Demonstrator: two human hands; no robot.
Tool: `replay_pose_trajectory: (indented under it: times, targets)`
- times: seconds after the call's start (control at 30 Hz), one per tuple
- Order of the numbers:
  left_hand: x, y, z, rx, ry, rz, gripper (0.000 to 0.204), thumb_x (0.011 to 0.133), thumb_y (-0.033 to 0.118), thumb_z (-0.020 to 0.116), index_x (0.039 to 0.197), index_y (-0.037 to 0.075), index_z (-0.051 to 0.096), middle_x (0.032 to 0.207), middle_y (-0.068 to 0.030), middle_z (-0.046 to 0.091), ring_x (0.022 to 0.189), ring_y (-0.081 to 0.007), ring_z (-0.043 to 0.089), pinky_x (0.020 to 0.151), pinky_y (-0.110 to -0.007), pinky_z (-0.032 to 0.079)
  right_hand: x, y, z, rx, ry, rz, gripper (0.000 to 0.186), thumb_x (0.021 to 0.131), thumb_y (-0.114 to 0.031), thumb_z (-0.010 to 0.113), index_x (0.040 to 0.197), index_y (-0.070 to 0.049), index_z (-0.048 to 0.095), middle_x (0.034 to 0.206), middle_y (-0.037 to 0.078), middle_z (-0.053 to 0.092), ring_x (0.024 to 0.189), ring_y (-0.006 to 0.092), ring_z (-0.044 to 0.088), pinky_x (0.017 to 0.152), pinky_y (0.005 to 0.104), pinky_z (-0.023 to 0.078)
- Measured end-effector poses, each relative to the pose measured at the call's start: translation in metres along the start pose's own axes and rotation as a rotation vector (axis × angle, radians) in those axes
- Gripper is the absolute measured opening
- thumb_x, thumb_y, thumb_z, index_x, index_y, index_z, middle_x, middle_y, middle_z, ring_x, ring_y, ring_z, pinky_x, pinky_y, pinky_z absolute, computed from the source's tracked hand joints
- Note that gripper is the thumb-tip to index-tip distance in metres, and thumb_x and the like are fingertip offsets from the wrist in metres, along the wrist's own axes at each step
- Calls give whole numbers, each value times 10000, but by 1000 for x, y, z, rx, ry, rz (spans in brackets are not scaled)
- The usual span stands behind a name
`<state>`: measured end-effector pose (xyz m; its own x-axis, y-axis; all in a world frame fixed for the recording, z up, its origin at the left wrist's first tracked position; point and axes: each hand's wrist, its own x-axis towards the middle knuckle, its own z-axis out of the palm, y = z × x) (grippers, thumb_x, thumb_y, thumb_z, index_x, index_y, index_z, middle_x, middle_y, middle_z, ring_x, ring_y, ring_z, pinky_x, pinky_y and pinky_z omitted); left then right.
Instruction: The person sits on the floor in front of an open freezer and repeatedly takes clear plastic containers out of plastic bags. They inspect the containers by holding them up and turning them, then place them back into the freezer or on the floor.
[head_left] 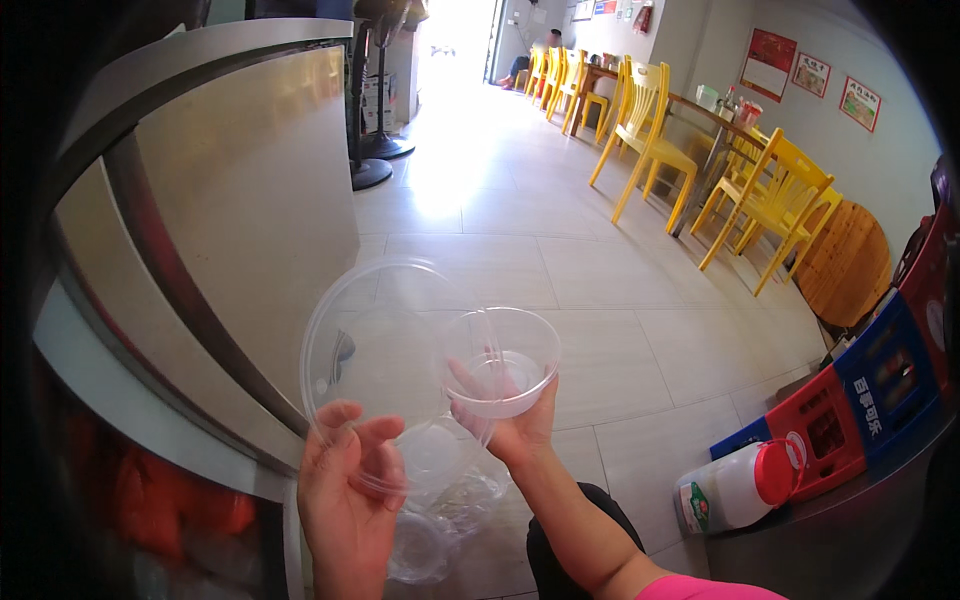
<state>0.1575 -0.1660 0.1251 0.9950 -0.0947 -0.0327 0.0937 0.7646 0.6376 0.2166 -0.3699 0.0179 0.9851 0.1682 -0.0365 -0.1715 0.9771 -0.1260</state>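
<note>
My left hand point(350, 490) pinches the lower edge of a large, round, clear plastic lid point(385, 320) and holds it upright. Cupped under a clear, round plastic bowl point(535, 345) is my right hand point(525, 430), with its fingers showing through the wall. The bowl's mouth tips up toward me, and I see nothing in it. From my view the lid's right edge overlaps the bowl; whether they touch I cannot tell. Lower down, behind my hands, a crinkled clear plastic bag point(470, 505) lies with more round clear plasticware point(418, 555) by it.
A pale cabinet point(245, 170) stands close on my left. Red and blue crates point(830, 425) and a jug with a red lid point(730, 490) are at right, near a round wooden board point(850, 260). Yellow chairs point(655, 130) line the tables farther off; a person sits beyond.
</note>
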Motion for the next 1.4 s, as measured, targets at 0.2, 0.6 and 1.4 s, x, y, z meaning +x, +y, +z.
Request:
replay_pose_trajectory:
  times: [0.2,0.6,1.4]
  targets:
    - [-9,10,10,28,118,64,248,964,158,544,1190,59,555,984,-179,712,567,-186,623,479,-258,498,-12,6,8,-62,46,-14,876,816,-846,324,1447,-239,317,1517,241,282,1311,476,358,956,539,423]
    - [-26,30,18,160,-117,223,296,934,192,528,1197,62,486,946,-187,697,552,-176,616,414,-260,418,-38,14,27,-105,89,-110,704,856,-733,444,1350,-232,425,1498,191,319,1331,461,336,1036,577,357]
    - [-18,43,8,213,-279,159,336,971,161,481,1269,25,407,936,-227,687,533,-198,629,399,-260,421,-26,19,0,-108,34,-17,730,843,-755,464,1316,-200,435,1453,184,334,1322,420,357,1022,608,367]
